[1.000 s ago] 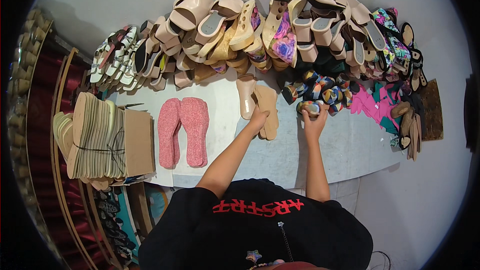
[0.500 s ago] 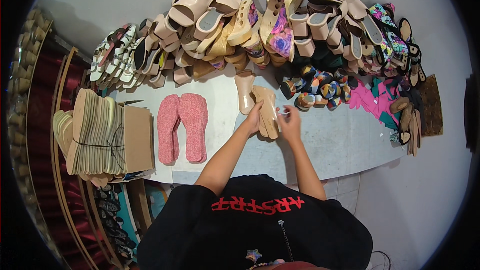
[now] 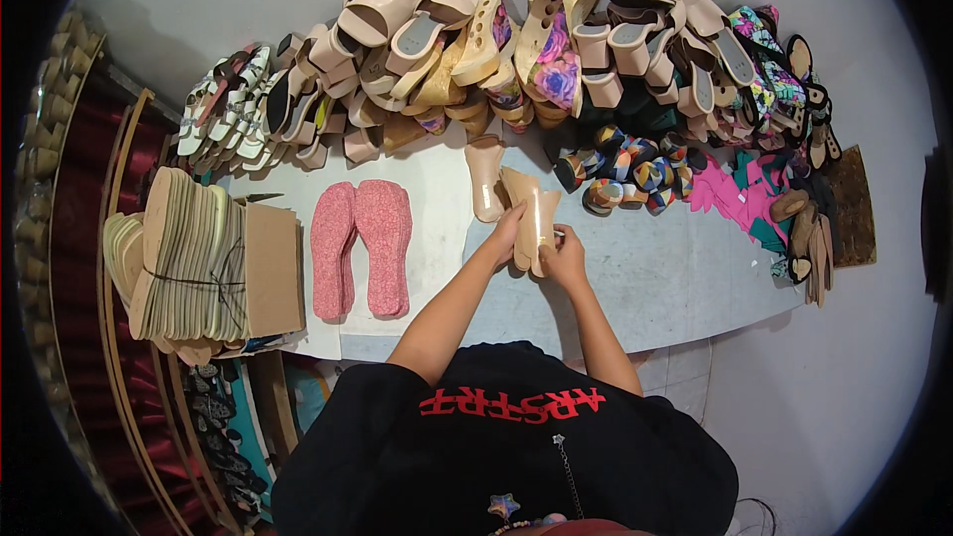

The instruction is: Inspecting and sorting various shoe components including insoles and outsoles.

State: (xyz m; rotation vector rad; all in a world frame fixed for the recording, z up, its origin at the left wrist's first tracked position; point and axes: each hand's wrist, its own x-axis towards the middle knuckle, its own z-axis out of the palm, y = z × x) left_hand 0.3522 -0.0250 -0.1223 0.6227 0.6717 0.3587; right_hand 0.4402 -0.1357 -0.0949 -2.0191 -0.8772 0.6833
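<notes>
Over the middle of the table, my left hand (image 3: 508, 235) is closed on the left side of a small stack of glossy tan shoe uppers (image 3: 537, 210). My right hand (image 3: 564, 258) is closed at the lower right edge of the same stack, thumb pressed against it. Something small and whitish shows by its fingertips, too small to name. Just beyond my left hand lies a similar pile of tan shoe uppers (image 3: 485, 179), flat on the table. Two stacks of pink speckled insoles (image 3: 382, 238) lie side by side to the left.
Heeled beige sandals (image 3: 387, 10) and floral wedges are heaped along the back wall. Multicoloured heels (image 3: 635, 174) and pink fabric pieces (image 3: 735, 194) lie at right. At left stands a tied bundle of insoles (image 3: 194, 263) beside a cardboard box (image 3: 274, 273). White sandals (image 3: 223, 104) fill the back left.
My right hand has moved slightly left and down, and its fingers have closed onto the edge of the shoe uppers. My left hand keeps its hold.
</notes>
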